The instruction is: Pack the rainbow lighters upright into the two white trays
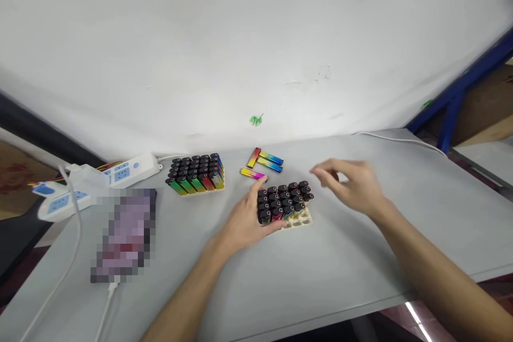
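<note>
My left hand is wrapped round the near left side of a pale slotted tray. The tray holds rows of upright, lighter-sized sticks with black tops, and several slots along its near right edge are bare. One stick at the right end leans outward. My right hand hovers to the right of the tray, slightly blurred, with thumb and forefinger drawn together and nothing visible between them. Just beyond my left fingertips lies a yellow-and-pink stick. Behind it rest a red-and-yellow stick and two yellow-and-blue sticks.
A second tray of black-topped sticks stands to the left. Further left are white power strips with cables and a pixelated phone-like object on a white cable. A white wall rises behind the grey table.
</note>
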`<state>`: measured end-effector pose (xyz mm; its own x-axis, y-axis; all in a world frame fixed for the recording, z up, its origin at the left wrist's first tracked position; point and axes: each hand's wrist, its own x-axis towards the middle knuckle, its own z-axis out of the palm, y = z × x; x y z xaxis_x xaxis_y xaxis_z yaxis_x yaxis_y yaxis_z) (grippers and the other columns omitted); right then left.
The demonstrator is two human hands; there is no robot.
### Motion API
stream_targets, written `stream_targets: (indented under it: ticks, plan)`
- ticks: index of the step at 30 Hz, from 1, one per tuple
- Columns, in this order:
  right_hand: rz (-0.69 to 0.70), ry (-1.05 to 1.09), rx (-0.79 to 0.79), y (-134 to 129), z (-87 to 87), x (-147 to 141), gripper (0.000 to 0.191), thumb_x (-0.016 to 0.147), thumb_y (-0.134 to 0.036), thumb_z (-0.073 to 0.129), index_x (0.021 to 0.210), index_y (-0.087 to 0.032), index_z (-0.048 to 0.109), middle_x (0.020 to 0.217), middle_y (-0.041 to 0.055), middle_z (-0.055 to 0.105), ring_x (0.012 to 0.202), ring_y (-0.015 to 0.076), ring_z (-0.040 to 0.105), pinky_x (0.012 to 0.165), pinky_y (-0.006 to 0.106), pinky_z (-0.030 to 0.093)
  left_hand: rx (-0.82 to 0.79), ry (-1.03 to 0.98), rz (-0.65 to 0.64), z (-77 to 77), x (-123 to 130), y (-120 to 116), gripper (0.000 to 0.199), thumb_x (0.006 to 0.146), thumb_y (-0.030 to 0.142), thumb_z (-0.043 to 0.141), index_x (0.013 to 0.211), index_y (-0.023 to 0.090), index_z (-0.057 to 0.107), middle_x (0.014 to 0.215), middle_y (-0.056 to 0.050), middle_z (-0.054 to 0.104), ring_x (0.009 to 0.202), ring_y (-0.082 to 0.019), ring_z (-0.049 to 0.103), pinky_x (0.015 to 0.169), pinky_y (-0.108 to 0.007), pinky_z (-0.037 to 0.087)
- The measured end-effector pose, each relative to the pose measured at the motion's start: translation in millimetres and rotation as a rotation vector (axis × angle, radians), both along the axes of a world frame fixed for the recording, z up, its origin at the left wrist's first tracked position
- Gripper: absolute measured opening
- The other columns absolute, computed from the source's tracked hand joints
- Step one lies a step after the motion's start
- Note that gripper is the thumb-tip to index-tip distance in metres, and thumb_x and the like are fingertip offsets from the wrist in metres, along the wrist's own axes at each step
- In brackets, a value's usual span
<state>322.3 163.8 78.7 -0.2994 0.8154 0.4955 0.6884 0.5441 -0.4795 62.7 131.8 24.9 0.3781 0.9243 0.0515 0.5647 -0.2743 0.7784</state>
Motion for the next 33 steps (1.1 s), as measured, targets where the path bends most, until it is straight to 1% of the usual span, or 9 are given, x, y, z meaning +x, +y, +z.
stream_targets:
  ticks: [2, 6, 11, 14, 19, 22, 27, 30, 33]
  plan:
    - [-0.043, -0.012, -0.092, 30.4, -8.6, -1.4, 0.025, 0.096, -0.041, 0.052, 0.093, -0.025, 0.071, 0.070, 0.0010, 0.070, 0.055, 0.0146, 0.056, 0.059, 0.030, 0.043, -0.004, 0.000, 0.003, 0.9, 0.4, -0.1, 0.099, 0.075, 0.046, 0.076, 0.152, 0.024, 0.017, 0.131, -0.013, 0.059, 0.123, -0.030, 0.057, 0.101, -0.046, 0.047]
    - [0.219, -0.188, -0.181, 76.2, -44.1, -10.6, 0.026, 0.097, -0.038, 0.049, 0.107, -0.025, 0.070, 0.101, 0.0044, 0.071, 0.077, 0.0170, 0.063, 0.071, 0.030, 0.046, -0.021, -0.002, 0.009, 1.5, 0.4, 0.0, 0.099, 0.075, 0.047, 0.076, 0.152, 0.024, 0.018, 0.129, -0.012, 0.060, 0.121, -0.030, 0.058, 0.100, -0.045, 0.047]
    - [0.131, -0.271, -0.166, 69.8, -73.5, -16.7, 0.028, 0.091, -0.045, 0.058, 0.107, -0.024, 0.067, 0.101, 0.0055, 0.065, 0.080, 0.0183, 0.062, 0.069, 0.029, 0.045, -0.019, 0.005, 0.015, 0.6, -0.6, 0.0, 0.096, 0.074, 0.048, 0.076, 0.150, 0.027, 0.021, 0.131, -0.011, 0.060, 0.121, -0.029, 0.058, 0.100, -0.045, 0.047]
    - [0.086, -0.289, -0.145, 57.6, -73.9, -14.4, 0.029, 0.092, -0.047, 0.057, 0.107, -0.023, 0.065, 0.100, 0.0061, 0.063, 0.079, 0.0195, 0.062, 0.068, 0.030, 0.046, -0.012, 0.004, 0.012, 0.1, -1.0, 0.7, 0.095, 0.074, 0.048, 0.076, 0.149, 0.029, 0.023, 0.130, -0.009, 0.060, 0.120, -0.029, 0.058, 0.099, -0.044, 0.048]
    - [0.220, -0.405, -0.065, 60.0, -71.6, -17.2, 0.038, 0.099, -0.042, 0.045, 0.134, -0.033, 0.056, 0.116, 0.0082, 0.058, 0.080, 0.0191, 0.061, 0.075, 0.033, 0.047, -0.011, 0.016, 0.021, 0.7, -1.2, 1.1, 0.093, 0.074, 0.049, 0.075, 0.149, 0.027, 0.024, 0.132, -0.011, 0.059, 0.119, -0.030, 0.059, 0.097, -0.044, 0.049]
    - [0.295, -0.431, -0.063, 66.3, -71.4, -19.4, 0.036, 0.099, -0.040, 0.046, 0.131, -0.035, 0.060, 0.119, 0.0083, 0.056, 0.085, 0.0200, 0.061, 0.078, 0.035, 0.048, -0.019, 0.026, 0.020, 0.0, -1.3, 0.8, 0.094, 0.075, 0.050, 0.074, 0.150, 0.027, 0.023, 0.132, -0.011, 0.059, 0.120, -0.030, 0.058, 0.097, -0.045, 0.049]
    - [0.398, -0.170, -0.197, 59.8, -65.8, -6.0, 0.030, 0.086, -0.021, 0.061, 0.116, -0.024, 0.065, 0.111, 0.0082, 0.060, 0.102, 0.0219, 0.059, 0.085, 0.034, 0.049, -0.028, 0.028, 0.039, -2.2, -1.9, 1.0, 0.091, 0.076, 0.053, 0.073, 0.150, 0.029, 0.025, 0.132, -0.010, 0.059, 0.120, -0.031, 0.058, 0.098, -0.047, 0.048]
    - [0.308, -0.142, -0.284, 45.3, -63.6, 8.2, 0.021, 0.086, -0.024, 0.061, 0.107, -0.021, 0.064, 0.105, 0.0076, 0.062, 0.090, 0.0201, 0.059, 0.081, 0.035, 0.051, -0.038, 0.024, 0.039, -1.9, -2.3, 0.9, 0.091, 0.076, 0.052, 0.073, 0.150, 0.029, 0.025, 0.133, -0.011, 0.059, 0.120, -0.030, 0.059, 0.098, -0.046, 0.049]
    - [0.161, -0.186, -0.311, 29.4, -64.4, 19.4, 0.026, 0.089, -0.028, 0.058, 0.113, -0.022, 0.061, 0.106, 0.0082, 0.063, 0.089, 0.0209, 0.060, 0.081, 0.038, 0.051, -0.049, 0.027, 0.049, -0.9, -2.4, 0.4, 0.092, 0.075, 0.053, 0.074, 0.149, 0.029, 0.025, 0.134, -0.011, 0.058, 0.119, -0.030, 0.060, 0.098, -0.046, 0.049]
